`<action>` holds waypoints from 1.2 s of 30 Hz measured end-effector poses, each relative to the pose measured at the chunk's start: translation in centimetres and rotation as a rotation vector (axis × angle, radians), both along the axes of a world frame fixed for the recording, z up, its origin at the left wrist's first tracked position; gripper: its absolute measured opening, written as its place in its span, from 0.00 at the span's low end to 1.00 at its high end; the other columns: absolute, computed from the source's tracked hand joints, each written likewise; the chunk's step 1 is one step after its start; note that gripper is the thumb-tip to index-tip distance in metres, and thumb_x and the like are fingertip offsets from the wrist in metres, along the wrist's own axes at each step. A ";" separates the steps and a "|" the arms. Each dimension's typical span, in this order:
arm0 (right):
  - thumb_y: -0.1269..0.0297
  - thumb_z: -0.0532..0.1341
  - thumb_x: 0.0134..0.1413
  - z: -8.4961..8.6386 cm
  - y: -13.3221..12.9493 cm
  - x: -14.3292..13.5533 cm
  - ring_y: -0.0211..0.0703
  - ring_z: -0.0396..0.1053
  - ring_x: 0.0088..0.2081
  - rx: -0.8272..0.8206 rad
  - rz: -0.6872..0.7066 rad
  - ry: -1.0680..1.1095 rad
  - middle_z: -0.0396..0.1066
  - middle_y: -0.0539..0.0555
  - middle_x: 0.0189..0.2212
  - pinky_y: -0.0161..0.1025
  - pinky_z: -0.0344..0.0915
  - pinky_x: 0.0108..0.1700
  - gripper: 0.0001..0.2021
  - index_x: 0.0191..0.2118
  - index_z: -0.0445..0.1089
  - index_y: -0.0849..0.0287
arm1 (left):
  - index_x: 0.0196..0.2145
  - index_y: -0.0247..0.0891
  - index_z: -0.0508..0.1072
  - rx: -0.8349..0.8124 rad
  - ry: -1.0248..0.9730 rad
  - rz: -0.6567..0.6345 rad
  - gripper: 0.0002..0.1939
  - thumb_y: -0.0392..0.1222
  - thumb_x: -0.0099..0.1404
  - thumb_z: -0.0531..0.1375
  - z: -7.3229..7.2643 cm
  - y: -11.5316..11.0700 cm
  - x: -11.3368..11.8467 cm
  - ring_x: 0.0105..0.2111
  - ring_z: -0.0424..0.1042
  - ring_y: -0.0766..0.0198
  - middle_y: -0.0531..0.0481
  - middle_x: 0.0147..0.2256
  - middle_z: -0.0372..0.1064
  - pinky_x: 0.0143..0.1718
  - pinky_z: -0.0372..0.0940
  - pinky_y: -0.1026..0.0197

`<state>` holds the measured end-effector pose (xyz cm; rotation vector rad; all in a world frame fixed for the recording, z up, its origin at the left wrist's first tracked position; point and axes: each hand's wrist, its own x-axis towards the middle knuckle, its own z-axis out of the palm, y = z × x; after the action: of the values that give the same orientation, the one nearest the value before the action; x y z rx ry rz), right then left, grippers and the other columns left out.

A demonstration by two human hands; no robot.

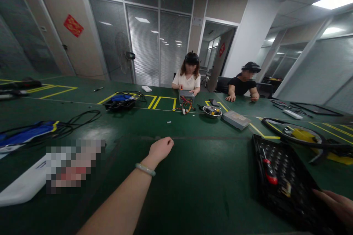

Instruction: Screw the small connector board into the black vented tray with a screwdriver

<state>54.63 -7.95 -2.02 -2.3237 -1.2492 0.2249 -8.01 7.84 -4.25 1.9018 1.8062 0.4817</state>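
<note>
My left hand (162, 149) is over the middle of the green table, fingers curled in. A pale green bangle (145, 169) circles that wrist, and I see nothing in the hand. At the lower right edge, partly cut off, my right hand (336, 203) grips the right side of a black tray-like case (257, 176). Rows of small round shapes cover the inside of the case. A red and black screwdriver (269, 172) lies in it, beside a small brass-coloured piece (286, 190).
Across the table (198, 176), one person handles a grey metal box (186, 96) with coloured wires; another sits farther right. A metal bowl (212, 112) and a flat grey box (236, 120) stand ahead. Left are blue items (30, 133) with cables; right, a black ring-shaped frame (293, 132).
</note>
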 end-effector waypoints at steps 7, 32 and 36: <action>0.44 0.51 0.54 2.4 0.1 -13.4 0.56 0.74 0.42 -0.236 0.299 0.063 0.76 0.67 0.43 0.48 0.63 0.44 0.23 0.32 0.78 0.53 | 0.40 0.46 0.76 0.028 -0.021 0.011 0.16 0.48 0.70 0.49 -0.3 0.2 0.0 0.42 0.74 0.55 0.50 0.43 0.77 0.37 0.62 0.59; 0.49 0.54 0.65 2.0 3.7 -34.5 0.45 0.69 0.37 -0.054 0.607 -0.204 0.72 0.54 0.38 0.39 0.58 0.37 0.16 0.43 0.70 0.55 | 0.63 0.37 0.60 0.161 -0.252 0.004 0.29 0.49 0.67 0.55 -2.0 1.0 0.5 0.28 0.67 0.64 0.53 0.29 0.68 0.32 0.59 0.61; 0.54 0.58 0.63 3.6 0.7 -35.5 0.41 0.69 0.38 -0.022 0.901 -0.166 0.69 0.50 0.37 0.39 0.62 0.43 0.10 0.38 0.75 0.51 | 0.63 0.37 0.60 0.158 -0.242 0.007 0.29 0.49 0.67 0.55 -2.0 1.0 0.5 0.28 0.67 0.64 0.53 0.29 0.68 0.31 0.58 0.61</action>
<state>19.16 -7.27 1.59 -1.6593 -2.3116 0.3380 -7.46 8.80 -6.22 1.8475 1.6590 0.8414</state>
